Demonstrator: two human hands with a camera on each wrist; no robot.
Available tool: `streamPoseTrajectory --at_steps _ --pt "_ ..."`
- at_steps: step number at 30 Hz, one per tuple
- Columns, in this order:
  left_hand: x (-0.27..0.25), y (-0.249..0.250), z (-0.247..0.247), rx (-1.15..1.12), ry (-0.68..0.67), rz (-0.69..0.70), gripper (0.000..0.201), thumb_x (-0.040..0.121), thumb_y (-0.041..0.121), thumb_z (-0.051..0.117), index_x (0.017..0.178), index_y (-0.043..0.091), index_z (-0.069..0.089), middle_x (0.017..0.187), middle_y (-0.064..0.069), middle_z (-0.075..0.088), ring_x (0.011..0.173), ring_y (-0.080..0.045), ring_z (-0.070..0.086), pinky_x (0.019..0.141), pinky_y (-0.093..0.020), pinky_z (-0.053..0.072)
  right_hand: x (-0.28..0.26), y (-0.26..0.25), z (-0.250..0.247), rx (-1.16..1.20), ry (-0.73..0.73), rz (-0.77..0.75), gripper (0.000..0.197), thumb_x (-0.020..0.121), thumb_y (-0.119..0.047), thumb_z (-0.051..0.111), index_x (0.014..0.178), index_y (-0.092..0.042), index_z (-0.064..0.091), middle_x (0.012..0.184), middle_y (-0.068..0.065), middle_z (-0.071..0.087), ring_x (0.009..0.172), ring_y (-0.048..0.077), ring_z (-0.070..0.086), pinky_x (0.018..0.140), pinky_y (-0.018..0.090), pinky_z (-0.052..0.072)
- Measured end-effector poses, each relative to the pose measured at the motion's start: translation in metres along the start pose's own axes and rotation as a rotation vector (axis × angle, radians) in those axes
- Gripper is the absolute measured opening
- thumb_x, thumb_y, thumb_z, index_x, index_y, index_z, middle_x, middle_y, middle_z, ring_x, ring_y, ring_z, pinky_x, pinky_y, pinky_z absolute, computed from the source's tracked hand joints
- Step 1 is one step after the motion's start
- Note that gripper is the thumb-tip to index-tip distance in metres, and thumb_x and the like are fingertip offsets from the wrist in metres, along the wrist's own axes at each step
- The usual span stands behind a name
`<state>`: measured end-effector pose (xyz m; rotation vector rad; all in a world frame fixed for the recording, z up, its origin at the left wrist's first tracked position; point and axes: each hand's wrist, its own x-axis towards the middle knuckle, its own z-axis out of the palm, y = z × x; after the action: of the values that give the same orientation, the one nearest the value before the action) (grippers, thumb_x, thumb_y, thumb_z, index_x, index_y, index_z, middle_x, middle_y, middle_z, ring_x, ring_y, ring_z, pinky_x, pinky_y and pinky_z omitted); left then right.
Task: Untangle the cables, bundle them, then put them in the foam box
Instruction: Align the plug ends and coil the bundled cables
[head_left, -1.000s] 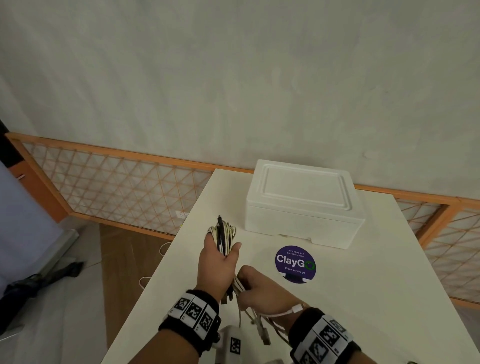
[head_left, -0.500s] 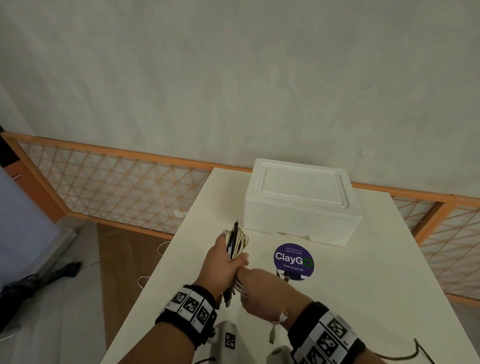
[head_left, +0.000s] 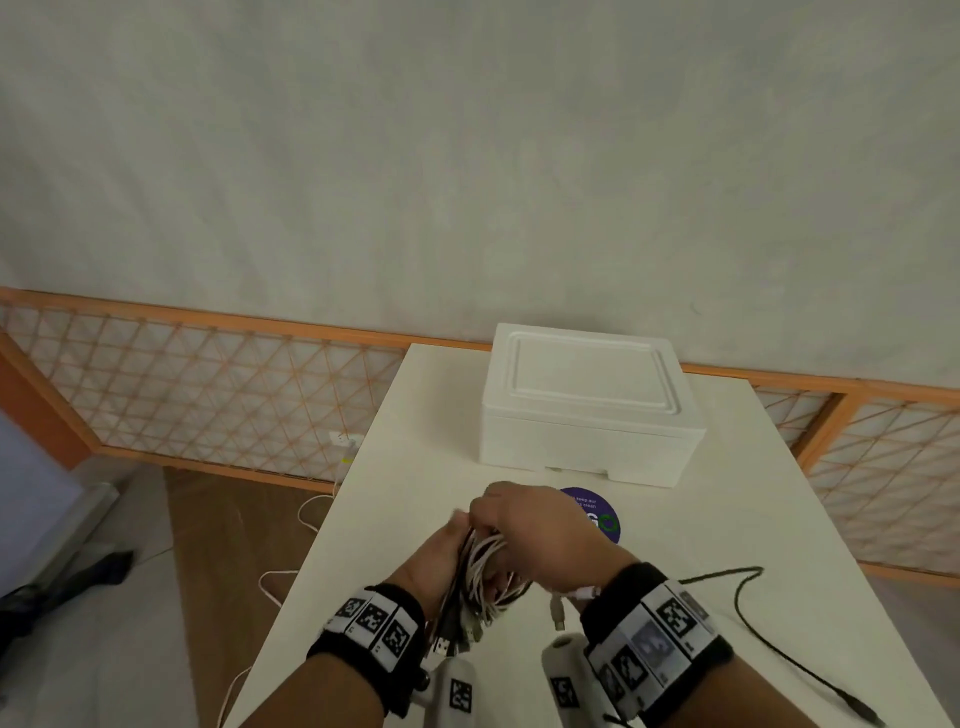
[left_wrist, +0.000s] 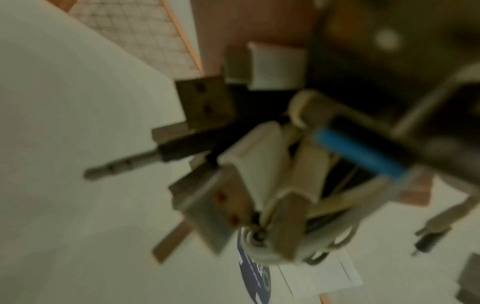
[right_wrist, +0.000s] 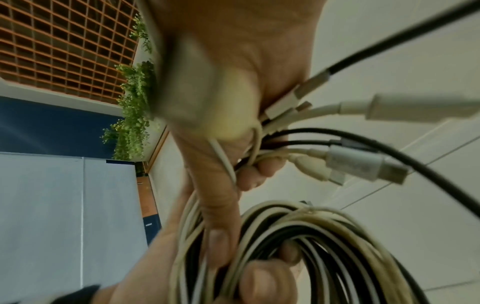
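Note:
The bundle of white and black cables (head_left: 488, 569) is held upright over the near part of the table, between both hands. My left hand (head_left: 445, 552) grips it from the left. From above, my right hand (head_left: 519, 519) curls over the top of it. In the right wrist view the right hand (right_wrist: 233, 82) clasps the loose plug ends (right_wrist: 363, 162), and the left hand (right_wrist: 249, 281) holds the coil (right_wrist: 324, 236). USB plugs (left_wrist: 213, 205) and a jack plug fill the blurred left wrist view. The white foam box (head_left: 587, 400) stands behind, lid on.
The white table (head_left: 779, 519) carries a round purple sticker (head_left: 605, 512) just in front of the box. A loose black cable (head_left: 748, 577) trails over the table's right near side. An orange lattice fence (head_left: 208, 379) runs behind, with floor to the left.
My right hand has moved from below the left hand up over the top of the bundle. The bundle now leans lower and nearer. The black cable on the right has come into view.

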<state>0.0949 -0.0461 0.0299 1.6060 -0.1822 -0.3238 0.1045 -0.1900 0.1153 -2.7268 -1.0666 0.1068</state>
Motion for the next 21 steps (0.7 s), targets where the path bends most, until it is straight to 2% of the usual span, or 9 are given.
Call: streamPoseTrajectory --at_steps 1,3,5,8,13,15,17,20,21 --pt "0.0 0.004 -0.002 -0.069 -0.033 -0.027 0.058 0.06 0.045 0.084 0.099 0.005 0.069 0.092 -0.01 0.072 0.085 -0.018 0.068 0.084 -0.032 0.051 0.002 0.002 -0.001 -0.01 -0.002 0.014 0.019 0.077 -0.019 0.06 0.094 -0.019 0.054 0.093 -0.001 0.055 0.084 0.022 0.055 0.066 0.033 0.041" --pt "0.001 0.01 -0.004 -0.118 -0.156 -0.127 0.042 0.067 0.023 0.075 0.104 0.011 0.06 0.084 0.003 0.073 0.078 -0.009 0.067 0.075 -0.024 0.054 0.004 0.004 -0.004 -0.028 -0.011 0.056 0.017 0.078 -0.022 0.06 0.093 -0.019 0.055 0.093 -0.001 0.055 0.084 0.02 0.053 0.065 0.031 0.037" --pt "0.002 0.014 -0.012 0.009 -0.177 -0.131 0.049 0.061 0.015 0.073 0.107 0.014 0.057 0.087 0.0 0.071 0.081 -0.016 0.068 0.077 -0.033 0.055 0.007 0.004 -0.006 -0.023 -0.024 0.096 0.018 0.077 -0.026 0.062 0.093 -0.02 0.056 0.093 -0.002 0.056 0.081 0.018 0.052 0.064 0.029 0.035" --pt "0.003 0.017 -0.019 0.154 -0.189 -0.102 0.059 0.055 0.02 0.073 0.112 0.019 0.058 0.105 -0.007 0.068 0.099 -0.023 0.065 0.093 -0.045 0.051 0.008 0.003 -0.003 0.112 -0.016 0.165 0.019 0.072 -0.027 0.066 0.086 -0.025 0.054 0.09 -0.005 0.056 0.079 0.015 0.052 0.061 0.027 0.036" --pt "0.006 0.013 -0.022 0.188 -0.29 -0.122 0.05 0.06 0.009 0.067 0.109 0.019 0.058 0.098 0.003 0.067 0.087 -0.004 0.065 0.077 -0.02 0.051 -0.004 0.011 0.004 0.392 -0.136 0.293 0.035 0.066 -0.024 0.071 0.088 -0.035 0.045 0.094 -0.01 0.058 0.083 0.012 0.058 0.066 0.027 0.048" --pt "0.006 0.006 -0.031 0.197 -0.231 -0.14 0.053 0.058 0.015 0.066 0.11 0.021 0.057 0.096 0.0 0.067 0.084 -0.008 0.065 0.076 -0.024 0.052 -0.019 0.025 0.012 0.43 -0.177 0.368 0.04 0.067 -0.016 0.067 0.093 -0.035 0.044 0.094 -0.011 0.059 0.083 0.012 0.059 0.066 0.028 0.051" --pt "0.007 -0.001 -0.042 0.119 -0.14 -0.188 0.054 0.058 0.01 0.063 0.112 0.014 0.058 0.083 -0.006 0.064 0.07 -0.017 0.063 0.066 -0.029 0.052 -0.039 0.05 0.024 0.35 -0.18 0.458 0.038 0.07 -0.012 0.061 0.094 -0.036 0.043 0.094 -0.012 0.059 0.086 0.015 0.058 0.064 0.022 0.045" --pt "0.01 -0.004 -0.056 -0.095 0.027 -0.252 0.045 0.056 0.002 0.059 0.101 -0.002 0.057 0.058 -0.013 0.05 0.049 -0.023 0.05 0.053 -0.029 0.043 -0.063 0.082 0.035 0.034 -0.044 0.639 0.02 0.081 -0.018 0.055 0.097 -0.029 0.055 0.108 -0.009 0.064 0.1 0.017 0.059 0.079 0.024 0.045" --pt "0.011 -0.005 -0.056 -0.148 0.069 -0.254 0.039 0.055 0.001 0.057 0.093 -0.004 0.054 0.054 -0.012 0.046 0.046 -0.022 0.047 0.051 -0.028 0.042 -0.066 0.087 0.037 -0.01 0.032 0.672 0.023 0.081 -0.017 0.056 0.101 -0.028 0.057 0.111 -0.009 0.064 0.103 0.017 0.058 0.084 0.026 0.045"
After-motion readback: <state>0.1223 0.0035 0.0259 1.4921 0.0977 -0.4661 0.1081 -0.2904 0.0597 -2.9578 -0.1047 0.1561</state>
